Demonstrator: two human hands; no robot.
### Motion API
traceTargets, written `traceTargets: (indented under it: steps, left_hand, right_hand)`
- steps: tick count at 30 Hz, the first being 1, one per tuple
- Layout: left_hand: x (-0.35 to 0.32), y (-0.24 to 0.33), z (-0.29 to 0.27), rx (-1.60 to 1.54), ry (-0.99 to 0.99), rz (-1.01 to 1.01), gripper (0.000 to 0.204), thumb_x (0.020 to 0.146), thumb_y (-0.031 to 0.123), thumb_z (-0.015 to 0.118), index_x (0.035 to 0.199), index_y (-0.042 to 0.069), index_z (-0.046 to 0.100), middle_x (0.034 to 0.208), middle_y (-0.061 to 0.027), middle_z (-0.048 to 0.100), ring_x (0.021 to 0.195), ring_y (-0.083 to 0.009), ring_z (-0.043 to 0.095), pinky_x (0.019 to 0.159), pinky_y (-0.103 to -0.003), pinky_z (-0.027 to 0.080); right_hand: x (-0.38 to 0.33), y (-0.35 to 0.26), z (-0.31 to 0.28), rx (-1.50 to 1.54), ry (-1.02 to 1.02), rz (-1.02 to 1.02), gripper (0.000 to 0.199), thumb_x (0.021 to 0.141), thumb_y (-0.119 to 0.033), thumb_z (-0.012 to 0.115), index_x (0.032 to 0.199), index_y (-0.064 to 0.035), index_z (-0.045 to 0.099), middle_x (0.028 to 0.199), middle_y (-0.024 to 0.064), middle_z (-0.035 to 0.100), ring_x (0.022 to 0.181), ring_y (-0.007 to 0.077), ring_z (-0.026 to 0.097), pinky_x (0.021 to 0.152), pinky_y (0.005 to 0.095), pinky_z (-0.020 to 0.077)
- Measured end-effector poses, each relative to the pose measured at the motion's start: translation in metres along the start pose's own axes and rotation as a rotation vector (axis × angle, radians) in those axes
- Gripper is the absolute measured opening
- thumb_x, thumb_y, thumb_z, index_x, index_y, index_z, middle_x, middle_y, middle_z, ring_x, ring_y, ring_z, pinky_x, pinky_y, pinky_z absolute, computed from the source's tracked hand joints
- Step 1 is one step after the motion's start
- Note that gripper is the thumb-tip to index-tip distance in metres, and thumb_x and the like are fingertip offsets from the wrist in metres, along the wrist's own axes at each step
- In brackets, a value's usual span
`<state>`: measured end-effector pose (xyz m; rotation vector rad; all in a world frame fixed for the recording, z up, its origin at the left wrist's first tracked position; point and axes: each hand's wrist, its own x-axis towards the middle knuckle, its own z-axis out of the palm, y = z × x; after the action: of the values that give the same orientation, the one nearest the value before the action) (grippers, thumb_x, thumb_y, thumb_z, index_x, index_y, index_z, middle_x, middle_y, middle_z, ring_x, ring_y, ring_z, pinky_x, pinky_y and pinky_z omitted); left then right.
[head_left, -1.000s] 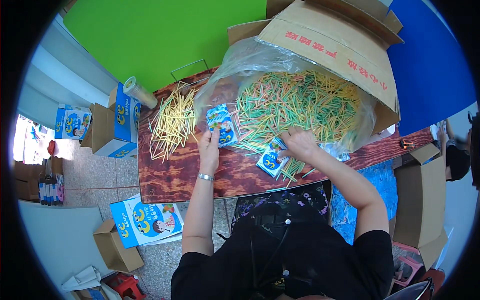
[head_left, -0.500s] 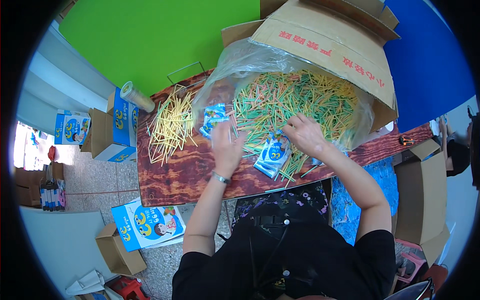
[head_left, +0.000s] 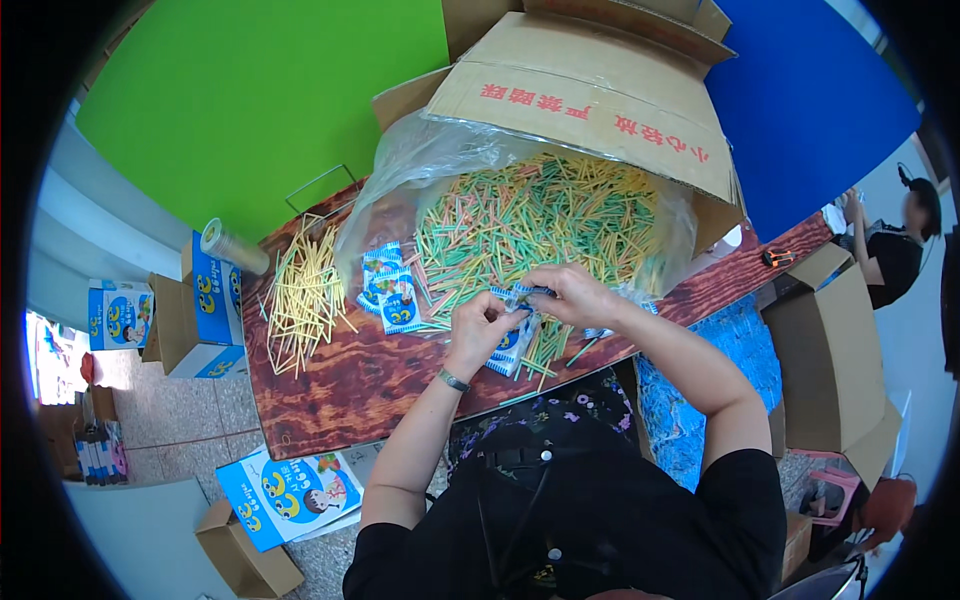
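Note:
My left hand and my right hand are close together over the near middle of the wooden table. Both pinch a small blue-and-white packet, partly hidden by the fingers. Just beneath it, more packets lie among loose sticks near the table edge. Left of my hands, several similar packets rest in an overlapping group. Beyond my fingers spreads a heap of thin green, yellow and pink sticks, spilling from a clear plastic bag inside a tipped cardboard box.
A pile of yellow sticks lies on the table's left, beside a clear cylindrical tub and a wire stand. Blue printed cartons stand left and below. An open cardboard box is at right; another person sits beyond.
My left hand has moved right, from the group of packets at left, to meet my right hand. Both now pinch a packet. The view has shifted, so the table appears farther left and lower.

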<state>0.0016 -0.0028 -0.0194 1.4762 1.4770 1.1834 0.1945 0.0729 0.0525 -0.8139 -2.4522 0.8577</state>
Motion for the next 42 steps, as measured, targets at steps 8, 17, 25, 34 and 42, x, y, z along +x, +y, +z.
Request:
traceTargets:
  steps: [8,17,25,34,42]
  left_hand:
    - [-0.002,0.009,-0.001,0.013,-0.032,0.035,0.035,0.076,0.019,0.08,0.067,0.005,0.051,0.06,0.0025,0.047,0.056,-0.0057,0.042,0.049,-0.025,0.035]
    - [-0.008,0.006,-0.004,0.013,0.003,-0.019,0.031,0.078,0.023,0.079,0.073,0.002,0.057,0.061,-0.0041,0.055,0.055,-0.0118,0.049,0.051,-0.028,0.042]
    - [-0.011,0.003,-0.01,0.027,-0.003,-0.011,0.029,0.083,0.021,0.073,0.077,0.0,0.053,0.062,-0.006,0.048,0.056,-0.0139,0.044,0.052,-0.031,0.038]
    - [-0.007,0.012,-0.01,-0.014,0.085,0.052,0.029,0.083,0.018,0.073,0.073,0.002,0.051,0.063,0.0009,0.044,0.059,-0.0072,0.039,0.052,-0.026,0.035]
    - [-0.011,0.011,-0.009,-0.015,0.096,0.064,0.028,0.083,0.017,0.073,0.073,0.003,0.05,0.063,0.0016,0.042,0.059,-0.0073,0.039,0.051,-0.025,0.034]
  right_hand:
    - [0.009,0.138,-0.068,-0.846,-0.031,0.325,0.024,0.083,-0.008,0.054,0.103,-0.0048,0.066,0.102,0.0181,0.063,0.101,0.0307,0.064,0.08,0.0427,0.0539]
    - [0.032,0.15,-0.045,-1.062,-0.143,0.642,0.03,0.09,-0.014,0.043,0.108,-0.004,0.065,0.124,0.0164,0.053,0.113,0.0289,0.051,0.092,0.0441,0.0455]
    - [0.025,0.114,-0.087,-0.973,-0.414,0.466,0.029,0.093,-0.019,0.044,0.115,-0.0009,0.051,0.103,0.0146,0.064,0.101,0.0302,0.061,0.086,0.0442,0.0485]
    - [0.021,0.066,-0.111,-0.055,-0.266,0.656,0.023,0.099,-0.018,0.038,0.112,0.0001,0.046,0.087,0.0174,0.066,0.083,0.0361,0.064,0.074,0.044,0.051]
    - [0.018,0.135,-0.064,-0.819,-0.277,0.655,0.036,0.092,-0.017,0.043,0.121,-0.0007,0.054,0.119,0.0236,0.059,0.112,0.0351,0.06,0.092,0.0436,0.0501]
